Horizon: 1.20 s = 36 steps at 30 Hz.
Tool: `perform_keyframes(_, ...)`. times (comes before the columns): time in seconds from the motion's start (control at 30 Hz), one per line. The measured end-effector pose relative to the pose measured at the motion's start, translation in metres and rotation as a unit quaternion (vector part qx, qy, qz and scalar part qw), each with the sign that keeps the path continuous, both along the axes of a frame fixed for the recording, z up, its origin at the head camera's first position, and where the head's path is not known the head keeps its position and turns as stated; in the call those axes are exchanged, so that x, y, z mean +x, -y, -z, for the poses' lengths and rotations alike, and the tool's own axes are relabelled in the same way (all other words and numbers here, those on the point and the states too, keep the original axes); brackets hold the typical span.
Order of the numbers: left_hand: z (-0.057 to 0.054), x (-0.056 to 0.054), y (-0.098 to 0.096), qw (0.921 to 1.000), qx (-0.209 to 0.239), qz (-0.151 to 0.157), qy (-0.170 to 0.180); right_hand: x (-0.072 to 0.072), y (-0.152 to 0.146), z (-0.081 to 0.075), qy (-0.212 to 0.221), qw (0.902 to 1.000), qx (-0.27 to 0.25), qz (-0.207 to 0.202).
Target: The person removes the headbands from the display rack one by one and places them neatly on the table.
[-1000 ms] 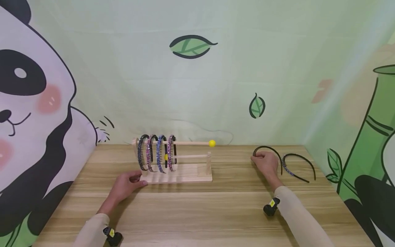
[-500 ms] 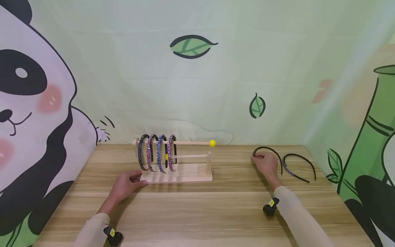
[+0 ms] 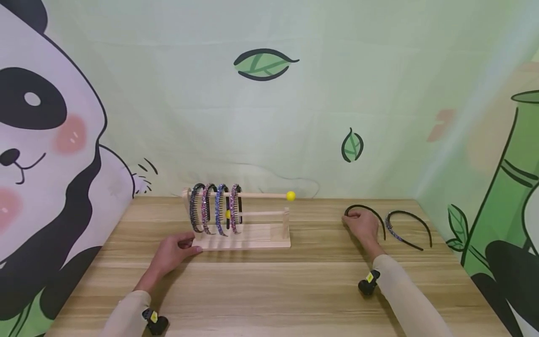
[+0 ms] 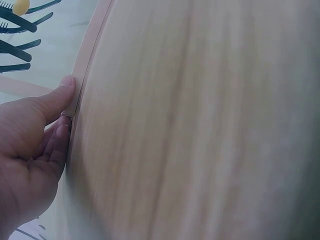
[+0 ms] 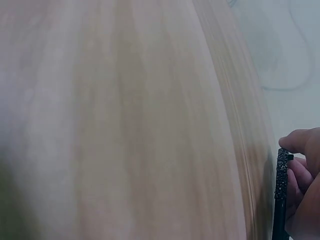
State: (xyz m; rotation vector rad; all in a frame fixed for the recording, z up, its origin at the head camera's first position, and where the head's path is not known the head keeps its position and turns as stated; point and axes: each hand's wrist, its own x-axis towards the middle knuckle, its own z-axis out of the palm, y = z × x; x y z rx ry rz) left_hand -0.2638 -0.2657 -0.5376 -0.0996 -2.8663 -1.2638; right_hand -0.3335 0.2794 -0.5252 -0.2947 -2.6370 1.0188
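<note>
At the left front corner of a wooden headband rack (image 3: 252,244), my left hand (image 3: 170,252) holds the base, thumb on the front edge and fingers by the end; the left wrist view shows the thumb (image 4: 62,95) on the pale edge. Several glittery headbands, among them a dark one (image 3: 193,213) and a blue one (image 3: 218,213), hang on the rack's upper rod toward its left end. To the right, my right hand (image 3: 363,225) pinches a black headband (image 3: 382,224). Its beaded surface (image 5: 281,180) shows in the right wrist view, under the thumb.
A blue-glitter headband (image 3: 389,229) lies on the wooden table (image 3: 269,295), right of my right hand. The rack's upper rod ends in a yellow ball (image 3: 290,196). A cloth backdrop (image 3: 294,117) with panda and leaf drawings stands behind the table.
Both hands keep their places, and the headbands stay where they were. The head view has shifted very slightly.
</note>
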Motion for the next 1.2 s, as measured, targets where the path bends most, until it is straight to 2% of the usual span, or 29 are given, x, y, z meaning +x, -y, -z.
perform_keyframes(0.33,-0.001,0.000,-0.001,1.0000,0.003,0.003,0.001,0.002,-0.004,0.002,-0.003,1.0000,-0.004,-0.008)
perform_keyframes(0.5,-0.001,0.000,-0.001,1.0000,0.001,0.004,-0.001,0.003,-0.007,-0.002,0.007,0.9998,-0.019,-0.009)
perform_keyframes(0.67,-0.002,0.001,-0.001,1.0000,0.003,0.006,0.000,0.007,-0.007,-0.016,0.016,0.9989,-0.043,-0.012)
perform_keyframes(0.87,-0.003,0.001,0.000,1.0000,0.003,0.008,-0.003,0.015,0.000,-0.039,-0.020,0.9972,-0.063,-0.035)
perform_keyframes(1.0,-0.003,0.000,0.000,1.0000,0.006,0.006,0.002,0.020,0.006,-0.053,-0.022,0.9966,-0.064,-0.047)
perform_keyframes(1.2,-0.003,0.001,-0.001,0.9999,0.003,0.010,-0.007,0.033,0.018,-0.070,-0.028,0.9929,-0.091,-0.072)
